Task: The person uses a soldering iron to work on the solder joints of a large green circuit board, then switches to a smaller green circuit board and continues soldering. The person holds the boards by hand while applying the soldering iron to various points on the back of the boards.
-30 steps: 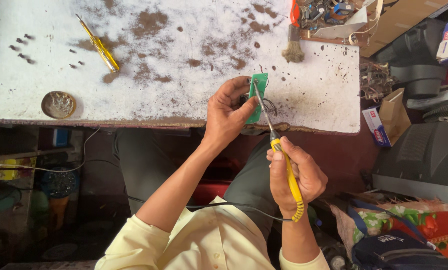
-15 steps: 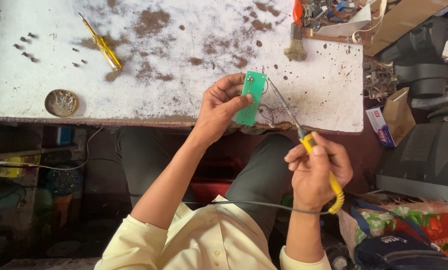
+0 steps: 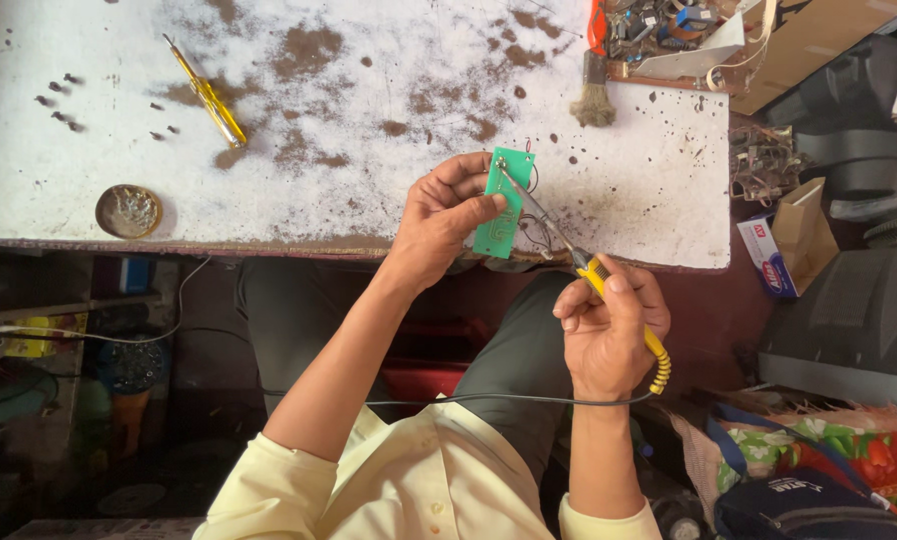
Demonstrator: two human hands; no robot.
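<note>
My left hand (image 3: 447,222) pinches a small green circuit board (image 3: 506,202) and holds it upright over the front edge of the white, stained worktable (image 3: 369,120). Thin wires hang from the board's right side. My right hand (image 3: 609,330) grips a soldering iron (image 3: 589,270) by its yellow handle, with its metal tip resting against the upper part of the board. The iron's black cord runs from the handle across my lap.
A yellow screwdriver (image 3: 207,100) lies at the table's back left, beside several small dark screws (image 3: 59,100). A round tin (image 3: 128,210) sits near the front left edge. A brush (image 3: 596,95) and a tray of parts (image 3: 669,30) stand at the back right. Boxes and bags crowd the floor to the right.
The soldering iron drew away from the board to the right, then came back so its tip touches the board again. My left hand turned the board's flat green face toward me.
</note>
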